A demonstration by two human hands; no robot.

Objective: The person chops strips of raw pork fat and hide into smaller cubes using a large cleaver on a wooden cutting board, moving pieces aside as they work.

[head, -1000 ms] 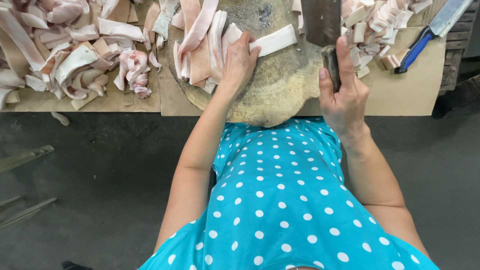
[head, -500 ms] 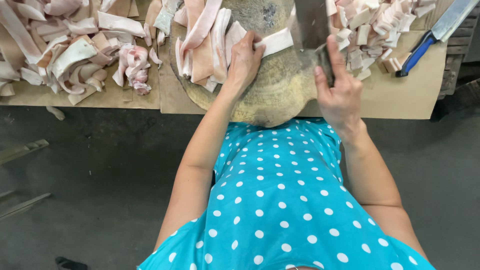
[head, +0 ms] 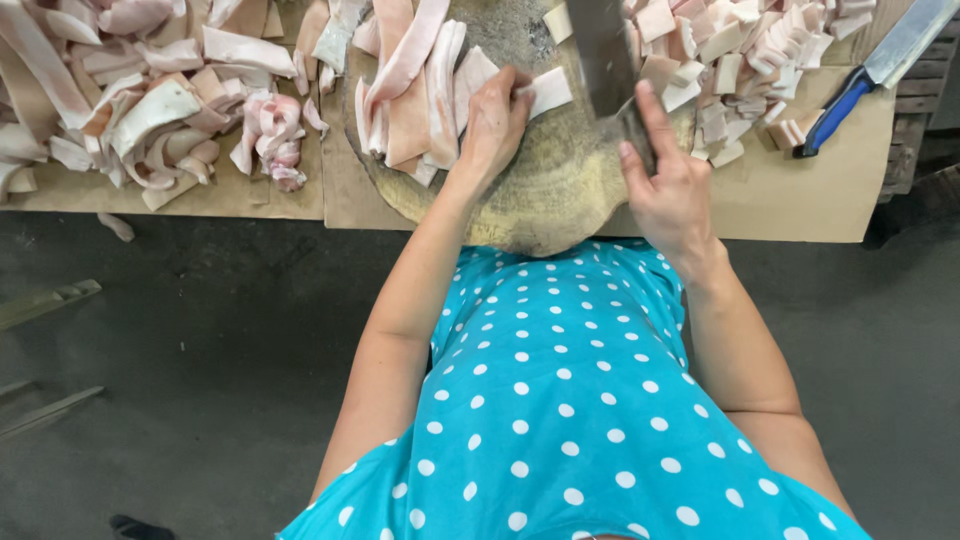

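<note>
I see the left hand (head: 495, 115) pinning a pale meat strip (head: 548, 92) on the round block (head: 560, 190) — the right hand (head: 668, 185), at three o'clock, grips a cleaver (head: 600, 50).

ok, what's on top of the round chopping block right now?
On the round chopping block: long pale meat strips at its left, one strip pinned by the left hand, and the cleaver gripped by the right hand. The wood beneath these is hidden.
</note>
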